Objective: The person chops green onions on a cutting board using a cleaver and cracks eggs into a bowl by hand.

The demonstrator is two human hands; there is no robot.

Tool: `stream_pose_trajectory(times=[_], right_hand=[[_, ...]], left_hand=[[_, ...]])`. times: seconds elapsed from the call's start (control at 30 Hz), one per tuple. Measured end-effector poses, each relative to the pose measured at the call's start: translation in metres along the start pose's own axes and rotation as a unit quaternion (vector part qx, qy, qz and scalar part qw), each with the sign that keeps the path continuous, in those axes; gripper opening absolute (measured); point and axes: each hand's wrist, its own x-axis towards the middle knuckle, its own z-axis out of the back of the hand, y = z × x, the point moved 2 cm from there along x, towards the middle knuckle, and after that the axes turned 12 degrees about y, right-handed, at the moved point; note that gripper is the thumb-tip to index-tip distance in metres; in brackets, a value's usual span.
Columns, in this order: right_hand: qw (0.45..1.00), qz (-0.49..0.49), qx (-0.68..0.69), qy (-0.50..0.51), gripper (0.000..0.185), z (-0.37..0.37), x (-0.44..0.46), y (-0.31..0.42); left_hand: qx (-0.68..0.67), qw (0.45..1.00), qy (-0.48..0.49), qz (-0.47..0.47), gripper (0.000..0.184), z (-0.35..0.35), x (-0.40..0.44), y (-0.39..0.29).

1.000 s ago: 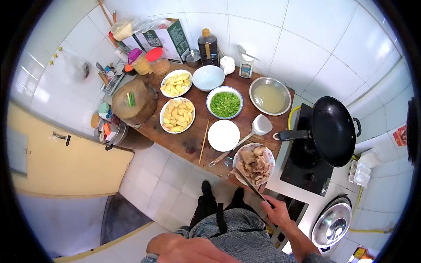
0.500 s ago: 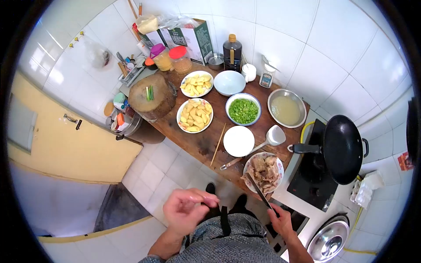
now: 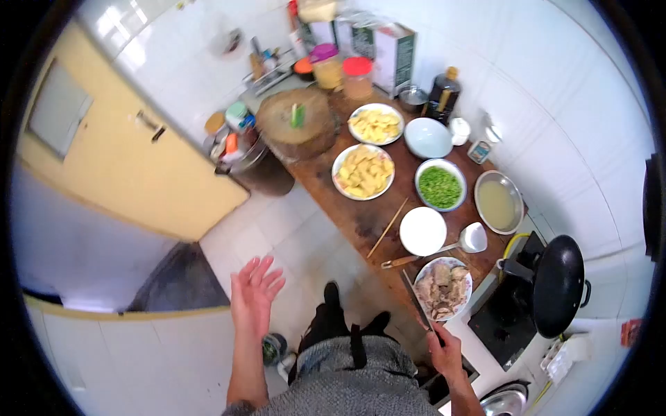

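Observation:
My right hand (image 3: 445,350) is wrapped round the dark handle of a kitchen knife (image 3: 416,299). Its narrow-looking blade points up and left, along the left rim of a plate of meat pieces (image 3: 444,288); whether it touches the plate I cannot tell. My left hand (image 3: 255,295) is over the floor, palm up with fingers spread and nothing in it. Above the meat lie a spatula (image 3: 473,238) with a wooden handle and a white plate (image 3: 422,231). A chopstick-like stick (image 3: 388,227) rests to their left.
On the wooden table (image 3: 326,187) stand two plates of yellow slices (image 3: 363,172), a bowl of chopped greens (image 3: 440,186), a pale bowl (image 3: 428,138) and a metal basin of cloudy liquid (image 3: 499,202). A round chopping block (image 3: 295,128) holds green pieces. At right, a wok (image 3: 558,288) sits on the stove (image 3: 510,326).
My left hand has moved left, away from my body, and its curled fingers have spread. The right hand keeps the knife near the meat. The whole view has shifted and turned.

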Motion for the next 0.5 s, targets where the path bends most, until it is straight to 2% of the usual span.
stream_pose_trajectory(times=[0.07,0.13,0.23,0.3,0.5], right_hand=[[1.0,-0.008,-0.01,0.003,0.034,-0.003,0.007,0.019],[1.0,-0.006,-0.004,0.007,0.034,-0.012,0.011,0.027],[1.0,0.007,0.019,-0.017,0.035,-0.026,0.025,0.043],[0.997,-0.031,0.066,-0.028,0.033,-0.039,0.033,0.053],[0.999,0.003,0.039,-0.031,0.033,-0.077,0.067,0.088]], left_hand=[[-0.015,1.0,-0.002,-0.003,0.061,0.003,0.005,-0.008],[-0.018,0.998,0.049,-0.017,0.063,0.01,0.019,-0.017],[-0.041,0.996,0.074,-0.02,0.064,0.028,0.038,-0.025],[-0.046,0.997,0.068,-0.014,0.065,0.038,0.05,-0.033],[-0.048,0.997,0.053,-0.003,0.067,0.083,0.091,-0.056]])
